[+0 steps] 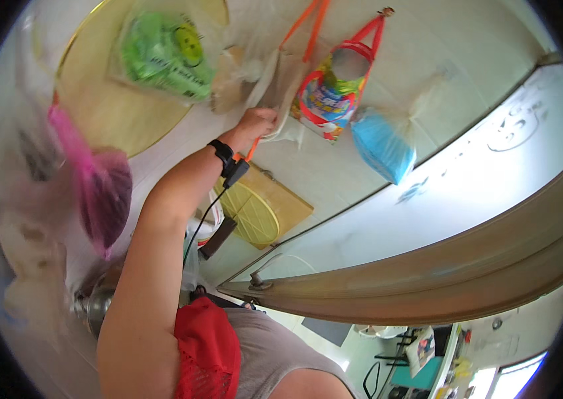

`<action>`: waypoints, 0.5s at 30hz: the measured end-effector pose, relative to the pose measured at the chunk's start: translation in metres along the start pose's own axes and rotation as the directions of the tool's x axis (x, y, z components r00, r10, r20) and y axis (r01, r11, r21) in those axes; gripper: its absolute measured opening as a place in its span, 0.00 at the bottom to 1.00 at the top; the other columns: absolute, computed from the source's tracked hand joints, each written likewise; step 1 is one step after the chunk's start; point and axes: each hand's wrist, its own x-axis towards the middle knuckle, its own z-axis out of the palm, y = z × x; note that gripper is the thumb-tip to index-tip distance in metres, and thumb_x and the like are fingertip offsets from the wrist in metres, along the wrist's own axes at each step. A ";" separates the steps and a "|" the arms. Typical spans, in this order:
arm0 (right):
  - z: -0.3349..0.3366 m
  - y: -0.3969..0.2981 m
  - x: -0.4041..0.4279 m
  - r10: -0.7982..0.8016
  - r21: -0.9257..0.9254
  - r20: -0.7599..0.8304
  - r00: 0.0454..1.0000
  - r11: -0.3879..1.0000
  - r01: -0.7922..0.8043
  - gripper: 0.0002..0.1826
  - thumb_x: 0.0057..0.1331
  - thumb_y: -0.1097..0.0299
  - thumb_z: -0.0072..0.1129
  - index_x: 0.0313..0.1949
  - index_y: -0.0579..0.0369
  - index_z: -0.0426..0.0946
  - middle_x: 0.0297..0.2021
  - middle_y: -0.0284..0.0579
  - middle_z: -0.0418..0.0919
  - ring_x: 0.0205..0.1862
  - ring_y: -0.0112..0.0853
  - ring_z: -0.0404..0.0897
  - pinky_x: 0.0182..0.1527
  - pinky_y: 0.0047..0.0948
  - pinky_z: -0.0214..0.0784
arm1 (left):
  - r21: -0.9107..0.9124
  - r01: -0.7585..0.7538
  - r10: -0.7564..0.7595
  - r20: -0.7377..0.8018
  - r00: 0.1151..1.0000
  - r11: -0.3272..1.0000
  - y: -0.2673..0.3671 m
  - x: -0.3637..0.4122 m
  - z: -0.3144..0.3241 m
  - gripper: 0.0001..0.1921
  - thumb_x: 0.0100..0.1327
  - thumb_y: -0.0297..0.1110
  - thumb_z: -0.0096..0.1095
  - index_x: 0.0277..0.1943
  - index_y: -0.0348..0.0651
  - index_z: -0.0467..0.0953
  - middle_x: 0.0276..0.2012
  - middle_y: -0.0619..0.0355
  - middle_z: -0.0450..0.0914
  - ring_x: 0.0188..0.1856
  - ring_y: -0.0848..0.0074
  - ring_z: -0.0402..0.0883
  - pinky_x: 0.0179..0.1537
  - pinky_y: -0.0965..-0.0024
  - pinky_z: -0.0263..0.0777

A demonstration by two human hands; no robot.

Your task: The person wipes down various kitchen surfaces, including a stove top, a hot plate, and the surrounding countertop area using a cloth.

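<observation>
My left hand (257,122) reaches up to an off-white bag with orange straps (281,80), which hangs on the tiled wall. Its fingers are curled on the bag's rim, and part of the bag's inside shows. A piece of orange strap (254,148) runs just below the hand. On my left wrist sits a black band (222,153) with a small black device and a cable. Right beside the bag hangs a colourful printed bag with red handles (333,95). My right hand is out of view.
A clear bag with blue contents (383,144) hangs near a frosted glass door (436,184) with a brown frame. Left are a pink plastic bag (104,199), a round yellowish board with gold rim (146,127) and a green plastic package (166,55). A yellow lattice disc (249,212) stands lower down.
</observation>
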 end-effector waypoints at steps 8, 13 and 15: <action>0.026 0.006 -0.031 0.114 0.115 -0.066 0.991 0.988 -0.106 0.16 0.74 0.66 0.69 0.55 0.65 0.86 0.48 0.53 0.91 0.45 0.42 0.92 0.46 0.41 0.86 | 0.325 0.107 -0.006 -0.297 0.955 0.940 -0.054 0.093 0.009 0.14 0.67 0.33 0.68 0.52 0.37 0.89 0.48 0.43 0.92 0.51 0.59 0.92 0.53 0.59 0.83; 0.040 -0.006 -0.030 0.133 0.148 -0.062 0.989 0.981 -0.123 0.16 0.74 0.66 0.69 0.55 0.66 0.86 0.47 0.53 0.91 0.45 0.42 0.92 0.47 0.41 0.87 | 0.625 0.092 0.062 -0.221 0.973 0.776 -0.065 0.106 -0.020 0.17 0.65 0.35 0.66 0.52 0.34 0.88 0.51 0.33 0.89 0.59 0.41 0.87 0.61 0.50 0.80; 0.043 -0.007 -0.029 0.143 0.155 -0.067 0.988 0.979 -0.131 0.16 0.73 0.66 0.69 0.54 0.66 0.86 0.47 0.53 0.91 0.45 0.42 0.92 0.47 0.41 0.87 | 0.721 0.034 0.160 -0.199 0.967 0.692 -0.065 0.101 -0.021 0.17 0.64 0.35 0.65 0.50 0.34 0.89 0.50 0.34 0.89 0.58 0.42 0.87 0.60 0.50 0.80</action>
